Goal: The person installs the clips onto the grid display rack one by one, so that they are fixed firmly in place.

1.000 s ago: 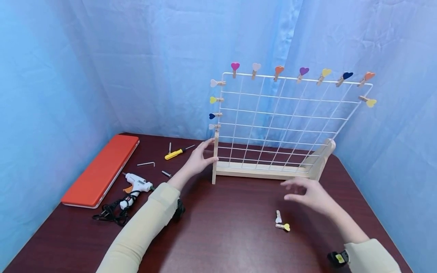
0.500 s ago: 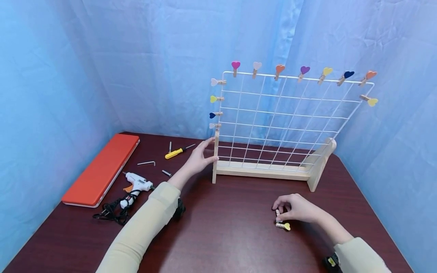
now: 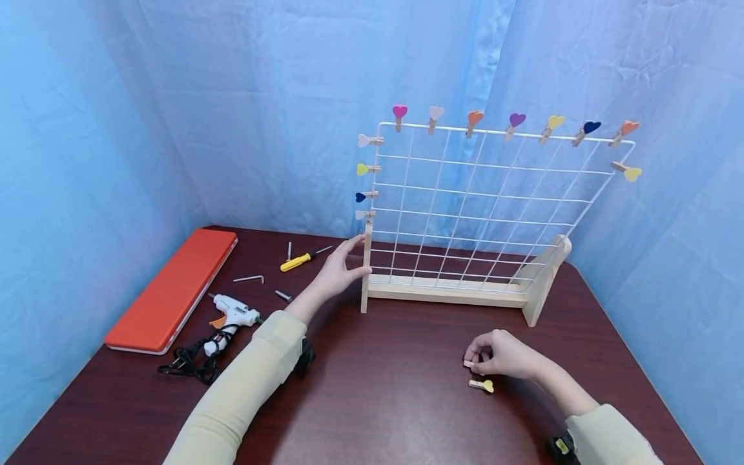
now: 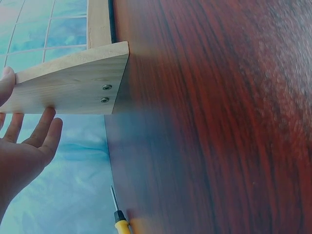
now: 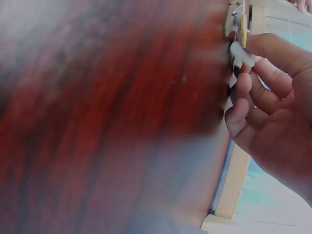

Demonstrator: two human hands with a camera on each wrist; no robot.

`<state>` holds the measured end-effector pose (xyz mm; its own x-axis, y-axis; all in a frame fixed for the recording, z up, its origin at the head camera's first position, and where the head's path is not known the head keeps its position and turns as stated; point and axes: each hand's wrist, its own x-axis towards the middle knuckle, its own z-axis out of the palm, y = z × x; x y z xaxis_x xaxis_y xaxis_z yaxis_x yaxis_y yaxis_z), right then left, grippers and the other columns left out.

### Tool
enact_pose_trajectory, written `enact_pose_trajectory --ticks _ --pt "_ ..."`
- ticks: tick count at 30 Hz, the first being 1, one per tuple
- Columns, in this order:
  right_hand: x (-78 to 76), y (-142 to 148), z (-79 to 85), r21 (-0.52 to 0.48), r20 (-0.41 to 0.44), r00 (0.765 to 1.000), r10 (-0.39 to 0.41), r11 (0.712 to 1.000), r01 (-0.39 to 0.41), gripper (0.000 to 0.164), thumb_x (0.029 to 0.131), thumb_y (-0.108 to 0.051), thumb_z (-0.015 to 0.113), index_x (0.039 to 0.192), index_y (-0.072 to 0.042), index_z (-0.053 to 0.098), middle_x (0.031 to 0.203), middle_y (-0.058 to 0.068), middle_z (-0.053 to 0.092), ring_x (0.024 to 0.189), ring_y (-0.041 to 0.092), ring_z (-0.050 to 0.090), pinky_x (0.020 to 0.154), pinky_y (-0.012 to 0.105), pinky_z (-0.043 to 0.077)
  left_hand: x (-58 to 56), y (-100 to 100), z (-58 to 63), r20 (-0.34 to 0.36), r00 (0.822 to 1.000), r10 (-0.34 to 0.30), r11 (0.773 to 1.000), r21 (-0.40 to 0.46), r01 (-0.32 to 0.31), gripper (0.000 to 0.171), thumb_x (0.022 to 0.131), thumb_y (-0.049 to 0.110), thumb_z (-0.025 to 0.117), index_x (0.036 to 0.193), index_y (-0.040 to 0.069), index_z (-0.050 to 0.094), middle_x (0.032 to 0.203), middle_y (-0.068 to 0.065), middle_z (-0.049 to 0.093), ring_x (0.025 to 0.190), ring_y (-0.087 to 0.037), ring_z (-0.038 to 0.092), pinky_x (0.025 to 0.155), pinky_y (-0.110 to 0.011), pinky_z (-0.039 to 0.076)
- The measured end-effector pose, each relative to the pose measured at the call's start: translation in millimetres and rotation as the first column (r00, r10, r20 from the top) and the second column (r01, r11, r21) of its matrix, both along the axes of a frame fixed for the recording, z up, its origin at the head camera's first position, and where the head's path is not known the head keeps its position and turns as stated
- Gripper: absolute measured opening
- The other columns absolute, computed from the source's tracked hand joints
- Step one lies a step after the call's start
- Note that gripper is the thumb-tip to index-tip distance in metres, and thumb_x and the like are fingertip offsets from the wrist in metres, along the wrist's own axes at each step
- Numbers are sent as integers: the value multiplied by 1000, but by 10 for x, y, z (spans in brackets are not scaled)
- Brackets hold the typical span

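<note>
A wooden stand holds a white wire grid leaning back. Heart-topped clothespins, such as a pink one, are clipped along the grid's top and sides. My left hand grips the stand's left side panel, thumb on one edge and fingers at the other, as the left wrist view also shows on the panel. At the table, my right hand pinches a white-heart clothespin between thumb and fingers; the fingers partly hide it. Just in front lies a yellow-heart clothespin.
To the left lie a glue gun with its black cord, a long red case, a yellow screwdriver, a hex key and a couple of bolts. Blue curtains surround the dark table.
My right hand has come down from near the stand's right foot to the loose clothespins and taken hold of the white-heart one, which has turned. The left hand stays on the panel.
</note>
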<state>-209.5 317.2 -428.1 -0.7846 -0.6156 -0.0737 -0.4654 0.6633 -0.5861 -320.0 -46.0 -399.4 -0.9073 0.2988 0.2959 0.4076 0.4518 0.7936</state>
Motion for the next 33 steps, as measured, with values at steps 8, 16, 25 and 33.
enact_pose_trajectory --ticks 8,16,25,33 --pt "14 70 209 -88 -24 994 -105 991 103 6 80 -14 65 84 -16 60 69 -4 58 58 8 54 50 25 48 -7 0 -35 -10 1000 -4 1000 -8 4 68 80 27 66 138 20 32 133 -6 41 123 -28 38 98 -43 36" --pt "38 314 828 -177 -191 930 -313 943 281 11 79 -21 67 90 -17 67 70 -2 63 55 11 59 50 25 48 -5 1 -14 0 1000 -3 1000 -1 3 68 80 29 66 138 22 32 133 -5 41 123 -28 39 98 -43 36" --pt "97 615 1513 -480 -310 756 -577 781 399 21 79 -3 64 99 2 66 91 -11 64 71 -3 63 63 8 47 -6 -7 -2 7 1000 8 1000 -18 -8 69 80 30 66 139 23 31 134 -4 41 123 -22 38 99 -44 35" --pt "1 776 1875 -762 48 428 -903 244 600 33 69 -17 73 100 -7 69 78 -13 64 69 -1 60 62 6 45 -10 -7 -12 11 1000 5 1000 -19 -5 69 80 31 65 139 24 30 135 -6 40 123 -22 38 99 -44 35"
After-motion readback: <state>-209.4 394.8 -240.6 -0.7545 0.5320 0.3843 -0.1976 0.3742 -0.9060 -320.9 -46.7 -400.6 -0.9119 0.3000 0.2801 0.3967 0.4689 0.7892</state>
